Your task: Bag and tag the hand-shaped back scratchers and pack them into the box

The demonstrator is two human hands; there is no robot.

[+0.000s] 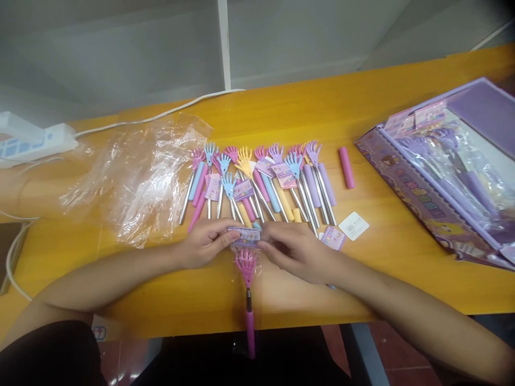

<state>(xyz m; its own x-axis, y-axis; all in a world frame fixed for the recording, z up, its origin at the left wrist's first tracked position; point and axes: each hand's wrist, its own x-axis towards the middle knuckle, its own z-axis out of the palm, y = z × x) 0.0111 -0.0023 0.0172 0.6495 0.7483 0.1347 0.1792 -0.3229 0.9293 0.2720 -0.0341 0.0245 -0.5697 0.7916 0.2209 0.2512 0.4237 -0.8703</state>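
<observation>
A pink hand-shaped back scratcher (246,268) hangs over the near edge of the yellow table (281,118), its claw in a thin clear sleeve with a printed card label (244,236) on top. My left hand (207,240) pinches the left end of that label. My right hand (292,249) pinches the right end. Both hands are closed on it. Just beyond them lies a row of several more scratchers (261,179) in pink, blue, yellow and purple with steel shafts.
Crumpled clear plastic bags (140,171) lie at the left. A loose pink handle grip (346,167) and loose labels (353,225) lie to the right. A purple display box (450,171) of scratchers sits at the far right. A white power strip (32,140) with cord is back left.
</observation>
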